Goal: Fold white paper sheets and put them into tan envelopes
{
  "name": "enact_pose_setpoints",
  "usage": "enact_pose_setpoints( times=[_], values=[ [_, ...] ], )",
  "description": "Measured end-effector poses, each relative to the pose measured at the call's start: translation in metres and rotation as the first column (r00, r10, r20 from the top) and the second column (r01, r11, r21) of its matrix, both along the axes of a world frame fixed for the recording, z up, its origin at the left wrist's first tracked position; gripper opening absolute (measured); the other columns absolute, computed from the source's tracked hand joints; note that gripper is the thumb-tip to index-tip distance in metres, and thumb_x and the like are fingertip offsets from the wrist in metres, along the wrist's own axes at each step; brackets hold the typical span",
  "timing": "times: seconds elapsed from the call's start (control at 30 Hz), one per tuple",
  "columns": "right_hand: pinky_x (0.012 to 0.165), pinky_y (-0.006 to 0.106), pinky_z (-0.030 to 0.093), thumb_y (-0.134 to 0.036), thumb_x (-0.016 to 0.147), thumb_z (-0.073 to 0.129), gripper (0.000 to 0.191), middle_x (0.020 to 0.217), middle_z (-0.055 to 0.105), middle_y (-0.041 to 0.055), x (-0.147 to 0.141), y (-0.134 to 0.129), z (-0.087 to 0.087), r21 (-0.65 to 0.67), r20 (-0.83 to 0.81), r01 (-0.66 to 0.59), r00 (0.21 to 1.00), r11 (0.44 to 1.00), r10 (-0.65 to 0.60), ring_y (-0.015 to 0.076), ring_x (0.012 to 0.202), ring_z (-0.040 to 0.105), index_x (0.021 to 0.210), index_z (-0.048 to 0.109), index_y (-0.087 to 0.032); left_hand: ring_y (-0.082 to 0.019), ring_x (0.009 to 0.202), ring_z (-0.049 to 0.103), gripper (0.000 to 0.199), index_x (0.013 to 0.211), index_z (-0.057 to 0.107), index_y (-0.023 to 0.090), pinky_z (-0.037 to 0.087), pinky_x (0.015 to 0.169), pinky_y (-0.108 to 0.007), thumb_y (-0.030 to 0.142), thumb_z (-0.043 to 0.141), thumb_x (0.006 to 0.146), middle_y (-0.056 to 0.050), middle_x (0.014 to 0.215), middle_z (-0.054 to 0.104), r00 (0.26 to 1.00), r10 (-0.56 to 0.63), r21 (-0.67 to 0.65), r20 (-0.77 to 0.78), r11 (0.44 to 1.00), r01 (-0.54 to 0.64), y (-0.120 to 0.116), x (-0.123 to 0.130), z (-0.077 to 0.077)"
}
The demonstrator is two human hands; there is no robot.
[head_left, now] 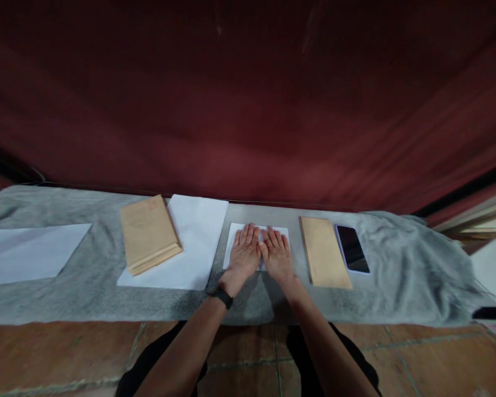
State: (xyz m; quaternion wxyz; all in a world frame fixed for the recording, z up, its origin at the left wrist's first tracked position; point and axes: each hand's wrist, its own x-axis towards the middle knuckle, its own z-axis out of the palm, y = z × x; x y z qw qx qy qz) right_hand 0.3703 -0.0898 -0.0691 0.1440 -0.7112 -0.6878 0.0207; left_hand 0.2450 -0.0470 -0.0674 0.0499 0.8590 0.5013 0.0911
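A small sheet of white paper [228,259], perhaps folded, lies flat on the grey cloth in front of me. Pressed on its left half is my left hand [245,251], palm down with the fingers stretched out. My right hand [276,251] rests flat on the right half in the same way, and the two thumbs nearly meet at the middle. Both hands cover most of the paper, so any crease beneath them is hidden. Just right of it lies a stack of narrow brown envelopes [326,252].
A phone [352,249] lies right of the envelopes. On the left, brown envelopes [146,229] sit partly over white sheets [200,231], with another white sheet [33,251] farther left. Grey cloth [405,264] covers the bench, and a dark red wall [248,110] rises behind it.
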Motion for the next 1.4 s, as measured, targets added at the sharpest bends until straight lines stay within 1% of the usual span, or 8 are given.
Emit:
enact_pose_setpoints(
  times=[0.37, 0.8, 0.97, 1.07, 1.17, 1.27, 1.33, 1.4],
  values=[
    [0.122, 0.05, 0.028, -0.042, 0.109, 0.03, 0.058, 0.162, 0.038, 0.0154, 0.013, -0.004, -0.012, 0.069, 0.064, 0.076, 0.995, 0.995, -0.08, 0.0313, 0.15, 0.037, 0.157, 0.04, -0.01, -0.027, 0.155, 0.026, 0.06, 0.156, 0.035, 0.003, 0.019, 0.128, -0.045, 0.033, 0.03, 0.104, -0.018, 0.165, 0.032, 0.994, 0.102, 0.043, -0.039, 0.994, -0.1, 0.003, -0.016, -0.003],
    [0.117, 0.052, 0.037, -0.048, 0.108, 0.028, 0.07, 0.156, 0.041, 0.0302, 0.019, -0.009, -0.031, 0.245, 0.092, 0.211, 0.967, 0.946, -0.239, 0.0364, 0.146, 0.044, 0.153, 0.038, 0.005, -0.033, 0.154, 0.027, 0.066, 0.153, 0.035, -0.007, 0.026, 0.126, -0.048, 0.036, 0.034, 0.102, -0.027, 0.162, 0.033, 0.966, 0.256, 0.091, 0.027, 0.962, -0.257, 0.0, -0.025, -0.01],
    [0.116, 0.055, 0.038, -0.05, 0.107, 0.031, 0.073, 0.154, 0.041, 0.0332, 0.017, -0.011, -0.031, 0.252, 0.071, 0.247, 0.96, 0.936, -0.272, 0.0384, 0.146, 0.042, 0.153, 0.037, 0.007, -0.034, 0.152, 0.033, 0.066, 0.153, 0.036, -0.005, 0.03, 0.124, -0.05, 0.036, 0.034, 0.101, -0.028, 0.159, 0.038, 0.952, 0.304, 0.12, 0.048, 0.944, -0.307, -0.003, -0.024, -0.012],
    [0.118, 0.056, 0.036, -0.05, 0.107, 0.032, 0.074, 0.156, 0.039, 0.0338, 0.017, -0.014, -0.024, 0.221, 0.046, 0.282, 0.953, 0.934, -0.299, 0.0399, 0.147, 0.04, 0.153, 0.037, 0.008, -0.034, 0.151, 0.034, 0.065, 0.153, 0.036, -0.005, 0.03, 0.124, -0.052, 0.034, 0.034, 0.101, -0.028, 0.158, 0.039, 0.949, 0.308, 0.127, 0.07, 0.94, -0.315, -0.005, -0.025, -0.007],
    [0.121, 0.056, 0.031, -0.049, 0.107, 0.032, 0.074, 0.159, 0.031, 0.0335, 0.016, -0.015, -0.012, 0.16, 0.022, 0.269, 0.961, 0.95, -0.276, 0.0397, 0.151, 0.032, 0.153, 0.035, 0.01, -0.033, 0.154, 0.027, 0.063, 0.154, 0.036, -0.003, 0.025, 0.126, -0.051, 0.032, 0.033, 0.101, -0.025, 0.162, 0.036, 0.968, 0.239, 0.126, 0.076, 0.961, -0.247, -0.008, -0.024, 0.002],
    [0.124, 0.053, 0.028, -0.045, 0.109, 0.026, 0.065, 0.164, 0.032, 0.0221, 0.015, -0.016, 0.0, 0.108, -0.028, 0.083, 0.996, 0.991, -0.081, 0.0321, 0.155, 0.027, 0.155, 0.038, -0.002, -0.027, 0.154, 0.029, 0.058, 0.153, 0.04, 0.002, 0.026, 0.127, -0.046, 0.031, 0.031, 0.103, -0.019, 0.162, 0.039, 0.997, -0.007, 0.077, 0.076, 0.997, 0.002, -0.011, -0.02, 0.009],
    [0.125, 0.049, 0.028, -0.043, 0.11, 0.021, 0.06, 0.164, 0.036, 0.0142, 0.013, -0.016, 0.005, 0.07, -0.078, -0.032, 0.996, 0.997, 0.037, 0.0261, 0.155, 0.028, 0.155, 0.042, -0.01, -0.024, 0.152, 0.035, 0.055, 0.151, 0.044, 0.005, 0.029, 0.126, -0.043, 0.029, 0.029, 0.104, -0.017, 0.159, 0.044, 0.983, -0.169, 0.033, 0.078, 0.985, 0.167, -0.013, -0.018, 0.009],
    [0.126, 0.047, 0.028, -0.042, 0.11, 0.019, 0.059, 0.162, 0.041, 0.0123, 0.011, -0.019, 0.006, 0.037, -0.113, -0.076, 0.99, 0.996, 0.079, 0.0236, 0.154, 0.031, 0.154, 0.045, -0.011, -0.022, 0.151, 0.038, 0.054, 0.151, 0.045, 0.006, 0.03, 0.126, -0.042, 0.027, 0.028, 0.104, -0.016, 0.159, 0.045, 0.965, -0.253, 0.01, 0.069, 0.967, 0.253, -0.014, -0.017, 0.008]
  ],
)
